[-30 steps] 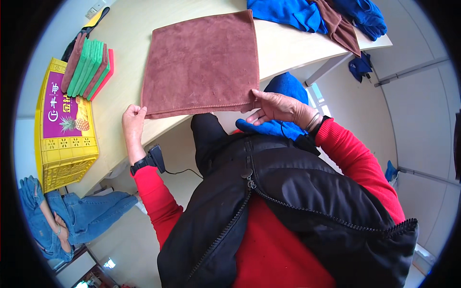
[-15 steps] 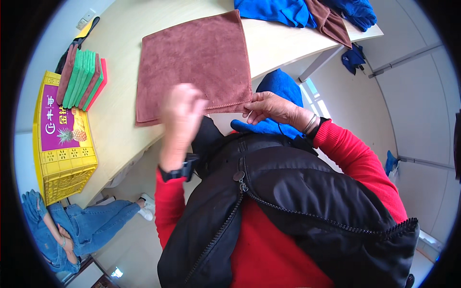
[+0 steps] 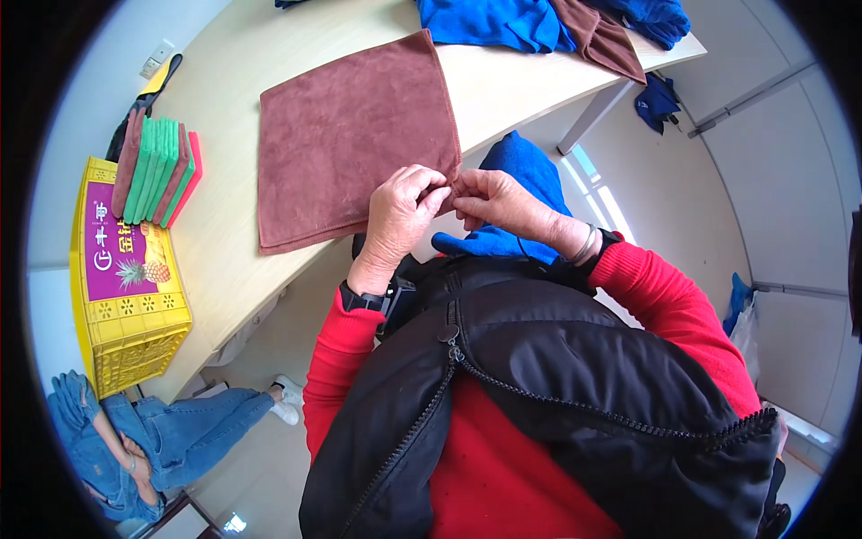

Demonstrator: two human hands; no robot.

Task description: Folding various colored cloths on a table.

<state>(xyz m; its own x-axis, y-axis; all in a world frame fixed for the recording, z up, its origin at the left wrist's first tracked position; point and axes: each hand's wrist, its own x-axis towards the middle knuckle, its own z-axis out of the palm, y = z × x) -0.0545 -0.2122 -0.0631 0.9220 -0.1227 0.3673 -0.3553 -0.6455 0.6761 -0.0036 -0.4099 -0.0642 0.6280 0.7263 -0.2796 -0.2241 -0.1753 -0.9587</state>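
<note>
A brown cloth (image 3: pixel 355 135), square and apparently layered, lies flat on the pale table with its near right corner at the edge. Both of my hands meet at that corner. My left hand (image 3: pixel 401 208) pinches the cloth's hem with thumb and forefinger. Close beside it, my right hand (image 3: pixel 503 205) grips the same corner between curled fingers. The fingertips nearly touch, and they hide the bit of hem between them.
Folded green, brown and red cloths (image 3: pixel 157 171) stand upright by a yellow crate (image 3: pixel 135 341) at the left. Blue cloths (image 3: pixel 494 22) lie at the table's far side. A blue cloth (image 3: pixel 525 171) hangs below the table edge. A person in denim (image 3: pixel 180 431) sits at lower left.
My left hand has moved right, from above the cloth's near edge to the corner, and now pinches it beside my right hand. The view has shifted slightly.
</note>
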